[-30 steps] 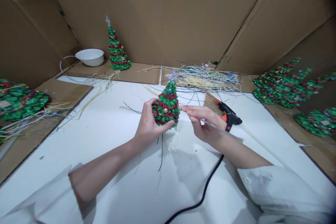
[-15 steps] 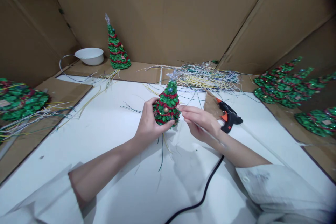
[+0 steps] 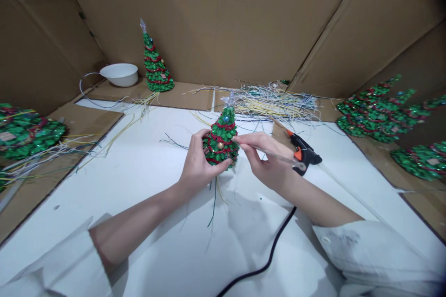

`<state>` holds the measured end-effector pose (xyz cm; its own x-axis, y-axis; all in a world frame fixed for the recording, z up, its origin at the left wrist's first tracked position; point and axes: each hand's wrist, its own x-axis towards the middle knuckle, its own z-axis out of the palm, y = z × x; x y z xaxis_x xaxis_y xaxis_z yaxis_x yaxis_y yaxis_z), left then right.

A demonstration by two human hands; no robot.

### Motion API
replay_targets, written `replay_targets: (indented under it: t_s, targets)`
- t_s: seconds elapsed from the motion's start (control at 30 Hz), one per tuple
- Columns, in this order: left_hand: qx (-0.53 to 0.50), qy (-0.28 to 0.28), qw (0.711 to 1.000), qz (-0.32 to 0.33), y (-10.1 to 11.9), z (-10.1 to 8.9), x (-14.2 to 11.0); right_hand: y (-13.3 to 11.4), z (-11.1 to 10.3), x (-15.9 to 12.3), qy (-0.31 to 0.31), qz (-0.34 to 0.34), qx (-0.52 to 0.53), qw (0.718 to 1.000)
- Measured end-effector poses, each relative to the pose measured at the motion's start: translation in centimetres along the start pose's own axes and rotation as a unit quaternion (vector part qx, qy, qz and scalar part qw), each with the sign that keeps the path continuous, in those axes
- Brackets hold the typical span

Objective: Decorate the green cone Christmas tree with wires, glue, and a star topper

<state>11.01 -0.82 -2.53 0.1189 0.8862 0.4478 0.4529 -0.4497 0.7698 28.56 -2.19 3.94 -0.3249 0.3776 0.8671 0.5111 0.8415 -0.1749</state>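
A small green Christmas tree [image 3: 223, 141] with red garland, gold and blue baubles and a clear star stands upright near the middle of the white table. My left hand [image 3: 202, 160] is closed round its left side and lower front, thumb across the base. Between the fingers of my right hand [image 3: 270, 162] is a thin grey stick [image 3: 278, 156], its rounded end pointing back toward the wrist. The right fingertips are at the tree's right side; whether they touch it I cannot tell. Green and yellow wires [image 3: 215, 199] stick out from under the tree.
A black and orange glue gun [image 3: 306, 148] lies beyond my right wrist, its black cord [image 3: 270, 260] running forward. A heap of wires [image 3: 275, 104], a white bowl [image 3: 120, 74] and another tree [image 3: 156, 65] are at the back. More trees stand left and right [image 3: 383, 111].
My right hand has turned and closed in on the tree's right side, bringing the stick up into clearer view. The left hand and the tree stay in place.
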Motion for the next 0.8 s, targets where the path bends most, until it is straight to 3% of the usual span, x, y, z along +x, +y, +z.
replay_targets:
  t_s: [0.2, 0.43, 0.63, 0.8]
  targets:
    - [-0.009, -0.002, 1.0, -0.005, -0.1, 0.0, 0.0, 0.4, -1.1, 1.3, -0.082, 0.138, 0.091, 0.983]
    - [-0.005, -0.004, 1.0, -0.002, 0.0, 0.0, -0.1, 1.3, -1.9, 2.2, -0.132, 0.186, 0.185, 0.956]
    - [0.002, -0.008, 1.0, 0.014, -0.1, -0.1, 0.0, 1.2, -2.1, 2.4, -0.132, 0.113, 0.116, 0.978]
    - [0.008, -0.011, 1.0, 0.008, 0.0, -0.1, -0.2, 2.1, -0.6, -0.1, -0.012, -0.02, 0.121, 0.992]
